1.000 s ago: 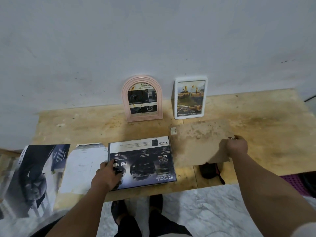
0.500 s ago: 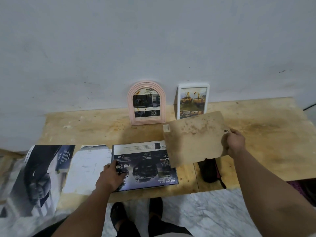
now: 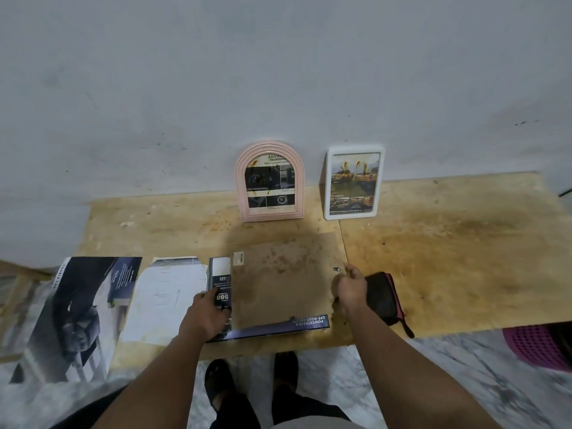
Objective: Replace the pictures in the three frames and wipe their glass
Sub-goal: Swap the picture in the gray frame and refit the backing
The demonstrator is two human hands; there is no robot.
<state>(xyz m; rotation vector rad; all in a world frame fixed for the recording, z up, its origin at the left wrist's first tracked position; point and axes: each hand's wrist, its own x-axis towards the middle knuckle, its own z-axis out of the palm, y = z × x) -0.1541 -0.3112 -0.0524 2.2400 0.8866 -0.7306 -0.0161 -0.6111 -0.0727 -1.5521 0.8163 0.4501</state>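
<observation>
A brown backing board (image 3: 280, 281) lies over a dark car picture (image 3: 221, 281) near the table's front edge, covering most of it. My right hand (image 3: 351, 284) grips the board's right edge. My left hand (image 3: 207, 314) rests on the picture's left part, fingers spread on it. A pink arched frame (image 3: 269, 181) and a white rectangular frame (image 3: 354, 182) stand against the wall, each with a picture inside.
A white sheet (image 3: 164, 298) and a large dark poster (image 3: 77, 314) lie at the left of the wooden table (image 3: 448, 258). A black pouch (image 3: 383, 298) sits right of my right hand. A purple basket (image 3: 538, 346) is on the floor at right.
My right hand lifted the brown board from the table at right, carried it leftward and laid it over the dark picture. My left hand stayed on the picture.
</observation>
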